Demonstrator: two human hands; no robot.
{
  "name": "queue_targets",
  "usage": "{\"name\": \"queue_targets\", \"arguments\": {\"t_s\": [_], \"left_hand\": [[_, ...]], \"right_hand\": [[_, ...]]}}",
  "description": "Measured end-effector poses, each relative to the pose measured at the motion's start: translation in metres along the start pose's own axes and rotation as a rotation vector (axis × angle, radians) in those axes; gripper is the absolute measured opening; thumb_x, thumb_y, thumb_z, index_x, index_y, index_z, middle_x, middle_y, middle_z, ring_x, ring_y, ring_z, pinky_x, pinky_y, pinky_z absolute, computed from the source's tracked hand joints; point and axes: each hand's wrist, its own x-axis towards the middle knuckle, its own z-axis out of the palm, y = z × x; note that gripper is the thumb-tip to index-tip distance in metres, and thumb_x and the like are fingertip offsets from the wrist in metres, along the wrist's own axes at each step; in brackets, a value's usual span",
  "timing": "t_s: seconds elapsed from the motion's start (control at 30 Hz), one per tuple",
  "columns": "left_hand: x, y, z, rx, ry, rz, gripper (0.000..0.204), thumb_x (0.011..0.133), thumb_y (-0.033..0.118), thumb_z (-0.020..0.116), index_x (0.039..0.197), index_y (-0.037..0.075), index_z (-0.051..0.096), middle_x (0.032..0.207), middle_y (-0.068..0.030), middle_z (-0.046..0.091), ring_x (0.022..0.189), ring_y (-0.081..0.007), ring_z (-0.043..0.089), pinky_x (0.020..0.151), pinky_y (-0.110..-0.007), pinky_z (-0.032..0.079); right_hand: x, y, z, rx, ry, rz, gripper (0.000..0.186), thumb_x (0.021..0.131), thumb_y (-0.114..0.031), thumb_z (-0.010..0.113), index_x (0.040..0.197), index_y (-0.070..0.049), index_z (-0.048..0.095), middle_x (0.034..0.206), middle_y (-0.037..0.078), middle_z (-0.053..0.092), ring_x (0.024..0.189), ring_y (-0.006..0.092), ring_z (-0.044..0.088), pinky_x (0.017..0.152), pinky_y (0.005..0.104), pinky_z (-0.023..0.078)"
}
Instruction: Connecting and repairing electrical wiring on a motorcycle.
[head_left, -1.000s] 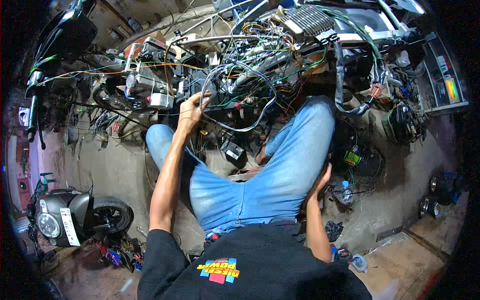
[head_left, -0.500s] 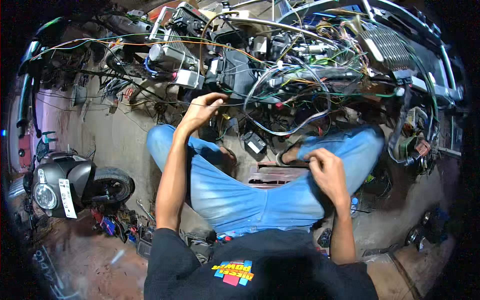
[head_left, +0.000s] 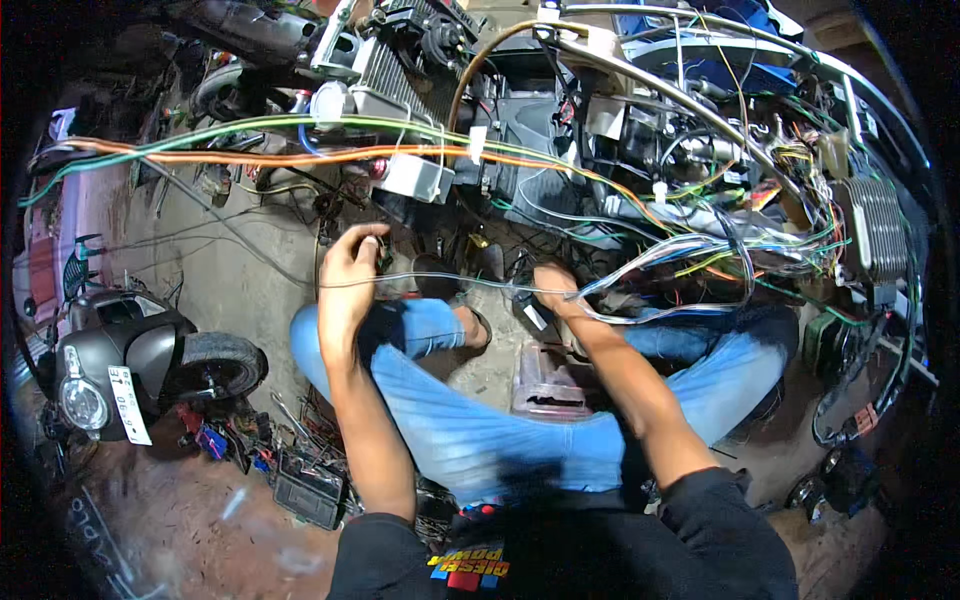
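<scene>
Thin grey wire (head_left: 450, 281) stretched between both hands, left hand (head_left: 352, 268) and right hand (head_left: 556, 288) each pinching it.

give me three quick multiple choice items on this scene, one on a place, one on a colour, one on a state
1. Where is the black scooter front?
A. at the person's left
B. at the person's right
C. on the person's lap

2. What colour are the person's jeans?
A. black
B. blue
C. red

3. What does the left hand do?
A. lies flat on the floor
B. pinches a thin clear wire
C. holds a hammer

Key: 1 A, it stands at the left edge. 2 B, faded blue denim. 3 B, the wire runs out from its fingers to the right hand.
</scene>
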Motion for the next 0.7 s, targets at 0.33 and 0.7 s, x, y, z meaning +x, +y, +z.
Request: {"name": "queue_targets", "arguments": {"t_s": [0.33, 0.7], "left_hand": [[-0.010, 0.007, 0.009, 0.288, -0.096, -0.293, 0.025, 0.094, 0.008, 0.049, 0.108, 0.000, 0.067, 0.077, -0.0053, 0.061, 0.070, -0.0119, 0.052, 0.067, -0.028, 0.044], [-0.007, 0.029, 0.025, 0.238, -0.072, -0.260, 0.025, 0.093, 0.015, 0.050, 0.106, 0.003, 0.069, 0.074, -0.0160, 0.066, 0.066, -0.0205, 0.066, 0.066, -0.034, 0.051]], "right_hand": [[0.036, 0.033, 0.037, -0.057, 0.018, 0.265, 0.016, 0.084, -0.012, 0.056, 0.092, -0.002, 0.064, 0.094, 0.024, 0.066, 0.092, 0.0410, 0.064, 0.079, 0.0478, 0.051], [0.030, 0.041, 0.035, -0.104, 0.091, 0.190, 0.011, 0.080, -0.010, 0.058, 0.085, -0.002, 0.065, 0.088, 0.023, 0.066, 0.084, 0.0408, 0.065, 0.073, 0.0470, 0.053]]}}
